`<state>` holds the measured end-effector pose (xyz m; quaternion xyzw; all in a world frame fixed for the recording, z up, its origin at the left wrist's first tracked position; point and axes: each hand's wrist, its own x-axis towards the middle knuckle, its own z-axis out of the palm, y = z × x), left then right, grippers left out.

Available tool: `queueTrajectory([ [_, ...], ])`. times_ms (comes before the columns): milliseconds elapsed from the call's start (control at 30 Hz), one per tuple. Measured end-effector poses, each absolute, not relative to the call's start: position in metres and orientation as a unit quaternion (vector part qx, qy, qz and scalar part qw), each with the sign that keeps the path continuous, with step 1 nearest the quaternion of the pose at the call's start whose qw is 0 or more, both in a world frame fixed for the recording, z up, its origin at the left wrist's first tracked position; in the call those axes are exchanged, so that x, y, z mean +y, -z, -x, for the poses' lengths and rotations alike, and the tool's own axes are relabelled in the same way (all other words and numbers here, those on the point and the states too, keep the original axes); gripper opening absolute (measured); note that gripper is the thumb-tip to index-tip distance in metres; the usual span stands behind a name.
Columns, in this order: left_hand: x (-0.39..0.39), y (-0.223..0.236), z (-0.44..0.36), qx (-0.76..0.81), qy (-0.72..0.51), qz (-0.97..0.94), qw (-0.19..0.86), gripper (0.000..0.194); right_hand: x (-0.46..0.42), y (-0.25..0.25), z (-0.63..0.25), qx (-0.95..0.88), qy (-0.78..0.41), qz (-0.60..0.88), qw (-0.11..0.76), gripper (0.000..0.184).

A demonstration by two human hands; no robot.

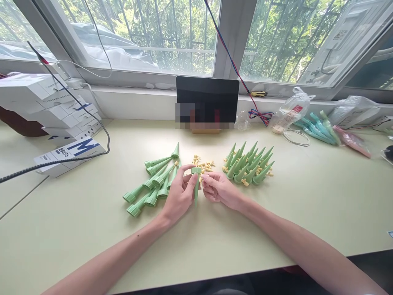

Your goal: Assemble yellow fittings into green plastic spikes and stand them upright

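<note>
My left hand is closed around the cap end of a green plant watering spike, which points down toward me. Close against its side, my right hand pinches a small yellow valve, partly covered by the fingers. Loose yellow valves lie in a little heap just behind my hands. On the left is a pile of green spikes, most lying on their sides. Over on the right, several green spikes with yellow valves stand point up in a tight group.
A dark-screened tablet stands at the back of the pale table. White boxes are stacked at the left, with a black cable crossing them. Plastic bags and teal packets lie at the back right.
</note>
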<state>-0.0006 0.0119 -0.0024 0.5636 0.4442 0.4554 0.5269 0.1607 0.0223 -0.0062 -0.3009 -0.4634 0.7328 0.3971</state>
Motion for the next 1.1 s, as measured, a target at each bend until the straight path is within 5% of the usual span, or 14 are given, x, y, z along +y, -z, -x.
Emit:
queueTrajectory([
  [367,0.013,0.002,0.000,0.463,-0.459,-0.554,0.518,0.049,0.021,0.009,-0.161,-0.566,-0.640,0.343,0.391,0.036],
  [800,0.011,-0.005,0.000,0.480,-0.452,-0.533,0.529,0.054,0.027,0.028,-0.168,-0.840,-0.084,0.381,0.379,0.025],
  [933,0.011,-0.005,0.000,0.482,-0.454,-0.533,0.527,0.054,0.027,0.027,-0.169,-0.845,-0.069,0.384,0.367,0.026],
  [1100,0.012,0.000,0.000,0.481,-0.451,-0.538,0.525,0.054,0.027,0.029,-0.167,-0.807,-0.193,0.391,0.399,0.031],
])
